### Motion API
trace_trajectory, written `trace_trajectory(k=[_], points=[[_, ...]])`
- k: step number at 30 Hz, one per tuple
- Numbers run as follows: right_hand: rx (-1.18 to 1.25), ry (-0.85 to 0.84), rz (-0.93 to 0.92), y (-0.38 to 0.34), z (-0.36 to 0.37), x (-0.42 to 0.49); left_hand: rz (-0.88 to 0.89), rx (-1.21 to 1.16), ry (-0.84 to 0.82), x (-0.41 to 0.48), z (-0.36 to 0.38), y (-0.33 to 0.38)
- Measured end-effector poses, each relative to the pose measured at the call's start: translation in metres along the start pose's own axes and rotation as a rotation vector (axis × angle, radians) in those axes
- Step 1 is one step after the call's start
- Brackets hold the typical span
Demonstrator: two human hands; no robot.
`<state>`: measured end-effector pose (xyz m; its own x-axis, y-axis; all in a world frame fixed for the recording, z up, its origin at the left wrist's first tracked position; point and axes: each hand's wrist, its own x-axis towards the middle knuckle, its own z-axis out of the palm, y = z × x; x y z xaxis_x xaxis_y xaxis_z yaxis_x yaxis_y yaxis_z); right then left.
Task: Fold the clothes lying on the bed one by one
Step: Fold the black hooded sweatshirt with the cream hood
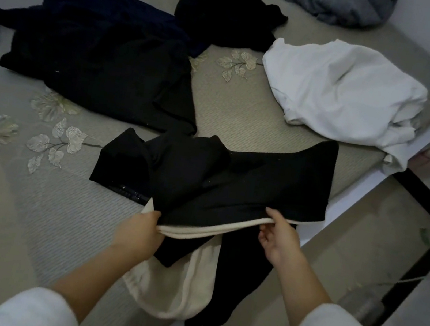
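While held by its cream-lined hem, stretched sideways between the two hands: black garment point(233, 182), draped on the near part of the bed point(230, 114) and spilling back over the edge below the wrists. Gripped by the left hand point(141, 231), fingers curled round the cream edge. Pinched by the right hand point(278, 242), thumb on top, fingers beneath.

Long axis crosswise, from beyond the left knuckles to well past the right ones, with the bulk lying ahead of both hands and bunched in front of the left. Equally near to either hand, so probably a two-handed lift or smoothing before any fold.

Open sheet straight ahead of the fingertips, seemingly enough for laying the piece flat. Further ahead and to the left of the left hand, a heap of dark clothes point(97, 65). Ahead of the right hand, a crumpled white garment point(341, 89), close to the bed's side edge. Just outside the right hand, the drop to the floor point(364, 243), so little room for swinging that way. Nothing in view folded yet, by the look of it.
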<state>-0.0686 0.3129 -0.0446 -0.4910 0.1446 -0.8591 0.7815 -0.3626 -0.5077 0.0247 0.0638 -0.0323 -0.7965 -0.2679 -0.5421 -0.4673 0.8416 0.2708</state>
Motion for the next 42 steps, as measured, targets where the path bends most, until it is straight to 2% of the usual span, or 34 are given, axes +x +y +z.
trace_trajectory(k=[4,7,10,11,13,16,18,21,22,24,25,27,29,31,35,36,37,39,40,42], points=[[0.020,-0.077,-0.119,-0.075,0.030,-0.013,0.019,-0.431,0.003,0.031,-0.082,0.027],[0.048,-0.192,-0.280,-0.130,0.060,-0.026,0.063,-0.726,0.152,0.062,-0.145,0.061],[0.050,-0.315,-0.421,-0.162,0.074,-0.026,0.149,-1.272,0.165,0.090,-0.185,0.089],[0.006,-0.313,-0.447,-0.163,0.075,-0.023,0.174,-1.364,0.159,0.098,-0.190,0.093],[-0.216,-0.229,-0.496,-0.148,0.074,-0.014,0.187,-1.299,0.246,0.107,-0.182,0.092],[-0.653,-0.015,-0.529,-0.081,0.059,0.006,0.173,-0.979,0.410,0.104,-0.127,0.065],[-0.890,0.023,-0.456,-0.027,0.041,0.014,0.062,-0.850,0.392,0.092,-0.078,0.037],[-1.309,0.074,-0.392,0.034,0.025,0.011,-0.199,-0.712,0.405,0.067,-0.022,0.003],[-1.426,0.117,-0.422,0.045,0.024,0.007,-0.243,-0.746,0.351,0.059,-0.008,-0.004],[-1.535,0.203,-0.500,0.056,0.024,0.001,-0.285,-0.873,0.131,0.049,0.008,-0.006],[-1.553,0.244,-0.527,0.058,0.024,0.001,-0.257,-0.858,0.034,0.045,0.013,-0.005],[-1.615,0.270,-0.532,0.052,0.020,0.004,-0.157,-0.649,-0.052,0.046,0.020,-0.007],[-1.612,0.209,-0.488,0.036,0.012,0.009,-0.081,-0.487,-0.057,0.050,0.020,-0.007],[-1.493,0.199,-0.457,0.015,-0.005,0.012,0.025,-0.412,-0.078,0.050,0.010,-0.007],[-1.062,0.508,-0.542,-0.023,-0.051,0.012,0.309,-0.124,-0.254,0.042,0.001,-0.012],[-0.955,0.558,-0.517,-0.027,-0.061,0.012,0.348,-0.085,-0.359,0.038,0.002,-0.014],[-0.860,0.578,-0.471,-0.026,-0.071,0.015,0.345,-0.106,-0.511,0.034,0.002,-0.016],[-0.737,0.559,-0.393,-0.018,-0.083,0.019,0.210,-0.336,-0.813,0.026,-0.002,-0.015],[-0.731,0.538,-0.362,-0.009,-0.085,0.021,0.126,-0.477,-0.875,0.024,-0.002,-0.014],[-0.736,0.524,-0.333,0.007,-0.077,0.016,-0.057,-0.665,-0.740,0.026,-0.001,-0.010]])
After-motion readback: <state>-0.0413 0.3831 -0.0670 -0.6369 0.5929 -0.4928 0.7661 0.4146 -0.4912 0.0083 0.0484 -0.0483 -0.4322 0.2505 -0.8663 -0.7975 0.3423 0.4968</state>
